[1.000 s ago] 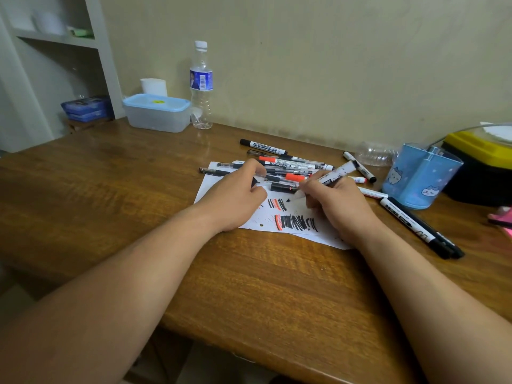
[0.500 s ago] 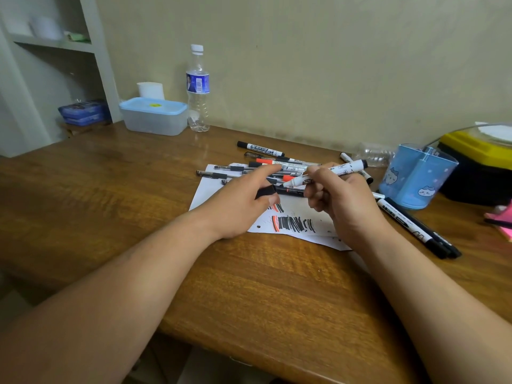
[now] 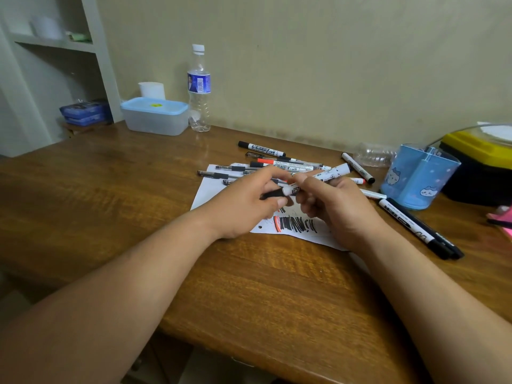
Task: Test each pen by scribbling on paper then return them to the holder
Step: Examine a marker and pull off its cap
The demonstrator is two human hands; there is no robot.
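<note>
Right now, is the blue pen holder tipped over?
No, the blue pen holder stands upright on the table, to the right of the scribbled paper.

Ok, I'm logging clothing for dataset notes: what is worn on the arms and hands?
Nothing that shows. The left hand and right hand are bare: no gloves, rings, watch or bracelet. The left forearm and right forearm are uncovered to the frame edge, no sleeves in view.

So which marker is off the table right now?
The white-barrelled marker: left hand grips its black cap, right hand its barrel, above the paper. All others lie on the table.
</note>
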